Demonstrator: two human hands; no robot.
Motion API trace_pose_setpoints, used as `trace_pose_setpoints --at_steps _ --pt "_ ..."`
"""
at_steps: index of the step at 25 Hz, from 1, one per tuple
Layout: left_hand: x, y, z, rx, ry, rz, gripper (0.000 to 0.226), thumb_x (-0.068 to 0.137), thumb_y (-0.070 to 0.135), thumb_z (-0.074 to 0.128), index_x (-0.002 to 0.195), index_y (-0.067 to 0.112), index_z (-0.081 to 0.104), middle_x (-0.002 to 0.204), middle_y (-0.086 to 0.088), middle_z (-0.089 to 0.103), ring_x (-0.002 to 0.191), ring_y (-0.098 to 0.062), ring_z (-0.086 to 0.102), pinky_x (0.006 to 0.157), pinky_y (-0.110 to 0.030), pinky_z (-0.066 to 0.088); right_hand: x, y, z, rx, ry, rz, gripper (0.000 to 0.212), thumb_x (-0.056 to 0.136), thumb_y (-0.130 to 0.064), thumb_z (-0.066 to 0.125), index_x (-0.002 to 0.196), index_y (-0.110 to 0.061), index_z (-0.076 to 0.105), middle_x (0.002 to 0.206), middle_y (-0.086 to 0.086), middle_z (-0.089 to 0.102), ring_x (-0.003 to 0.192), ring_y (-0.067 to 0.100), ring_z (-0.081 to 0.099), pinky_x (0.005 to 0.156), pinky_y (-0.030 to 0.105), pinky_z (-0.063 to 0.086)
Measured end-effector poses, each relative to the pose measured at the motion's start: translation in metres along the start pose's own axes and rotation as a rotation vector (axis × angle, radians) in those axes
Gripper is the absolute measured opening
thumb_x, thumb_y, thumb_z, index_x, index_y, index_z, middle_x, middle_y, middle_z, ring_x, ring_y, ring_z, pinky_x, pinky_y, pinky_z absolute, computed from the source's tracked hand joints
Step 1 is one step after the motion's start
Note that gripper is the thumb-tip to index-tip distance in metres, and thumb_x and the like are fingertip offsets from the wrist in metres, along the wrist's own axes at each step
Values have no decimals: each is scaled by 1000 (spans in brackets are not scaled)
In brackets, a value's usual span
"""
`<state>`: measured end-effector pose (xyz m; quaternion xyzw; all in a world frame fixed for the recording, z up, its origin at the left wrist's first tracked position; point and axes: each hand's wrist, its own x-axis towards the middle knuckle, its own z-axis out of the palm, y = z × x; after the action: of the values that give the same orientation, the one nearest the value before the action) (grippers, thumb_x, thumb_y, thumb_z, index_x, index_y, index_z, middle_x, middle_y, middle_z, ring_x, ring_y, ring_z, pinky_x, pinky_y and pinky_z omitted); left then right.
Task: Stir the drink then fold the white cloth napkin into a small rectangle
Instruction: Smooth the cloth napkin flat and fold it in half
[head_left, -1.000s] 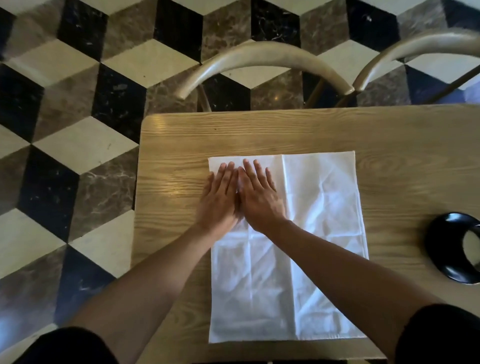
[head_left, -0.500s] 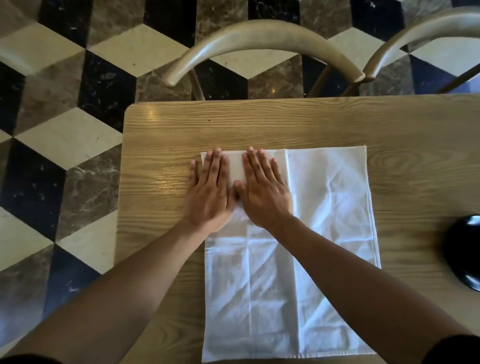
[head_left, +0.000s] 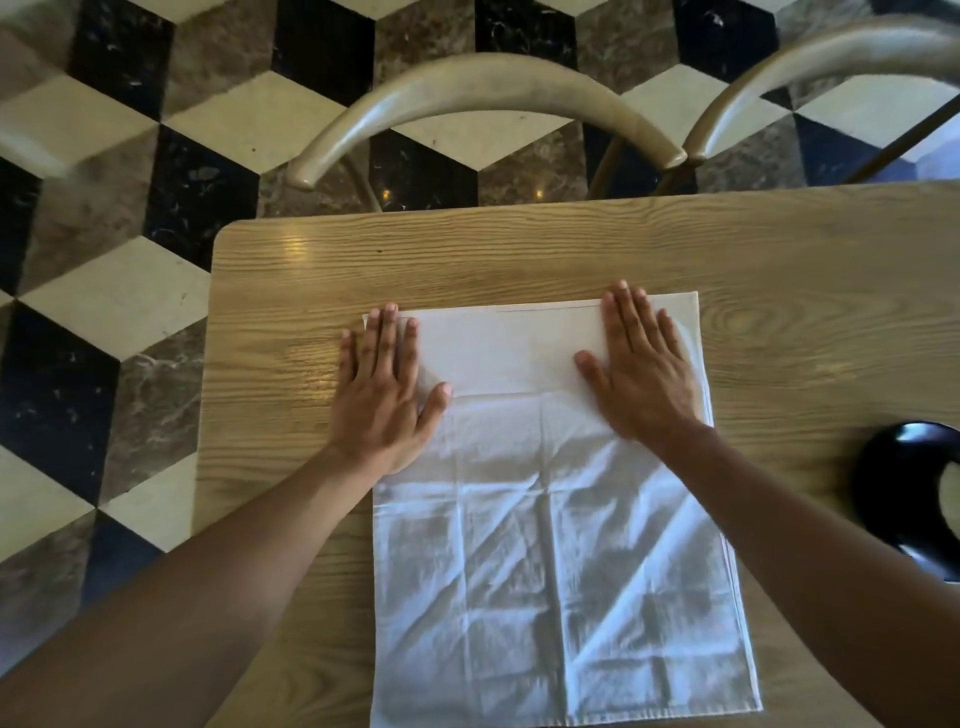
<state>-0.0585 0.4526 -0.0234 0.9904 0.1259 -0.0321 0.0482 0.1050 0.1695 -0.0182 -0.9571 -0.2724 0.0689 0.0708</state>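
A white cloth napkin (head_left: 556, 545) lies spread flat on the wooden table (head_left: 291, 291), creased, reaching from mid-table to the near edge. My left hand (head_left: 384, 384) lies palm down on the napkin's far left corner, fingers apart, partly on the wood. At the far right corner my right hand (head_left: 644, 364) presses flat on the cloth, fingers spread. Neither hand holds anything. No drink is clearly visible.
A black glossy round dish or cup (head_left: 909, 499) sits at the table's right edge, partly cut off. Two curved wooden chair backs (head_left: 483, 98) stand just beyond the far table edge. The floor is a black, cream and brown cube-pattern tile.
Both hands were together near the napkin's far left part; they have slid apart along the far edge, left hand to the left corner, right hand to the right corner.
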Motion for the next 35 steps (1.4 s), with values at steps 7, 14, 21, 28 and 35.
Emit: trace_pose_setpoints --at_steps 7,14,21,28,35 --pt "1 -2 -1 2 -22 11 85 102 64 22 165 7 6 173 -21 0 161 -37 -3 129 -58 1 1 41 -8 -16 -63 78 85 100 -64 18 162 -8 4 172 9 -1 159 22 -5 129 44 1" --pt "0 -3 2 6 -15 17 87 102 66 17 164 7 6 173 -20 -2 161 -36 -3 129 -59 4 10 -59 -23 121 -32 125 73 104 -53 10 162 -11 -2 171 6 -10 156 23 -17 126 41 -13" --pt "1 0 6 32 9 35 71 108 48 12 162 3 15 170 -28 12 160 -41 7 128 -61 10 15 -175 13 207 -64 -168 57 109 -33 26 161 -9 22 171 8 12 159 28 -1 129 42 -2" --pt "1 -1 0 38 -33 35 84 103 63 10 164 5 12 172 -24 6 161 -39 4 128 -61 10 11 -131 19 102 -39 -209 64 107 -43 29 161 -10 21 171 6 15 159 25 7 128 46 7" --pt "0 0 -4 -21 -29 24 84 101 60 23 164 5 14 172 -23 5 160 -39 3 128 -61 7 4 -26 4 5 -39 -112 75 103 -57 27 162 -12 17 171 6 13 158 21 8 128 45 11"
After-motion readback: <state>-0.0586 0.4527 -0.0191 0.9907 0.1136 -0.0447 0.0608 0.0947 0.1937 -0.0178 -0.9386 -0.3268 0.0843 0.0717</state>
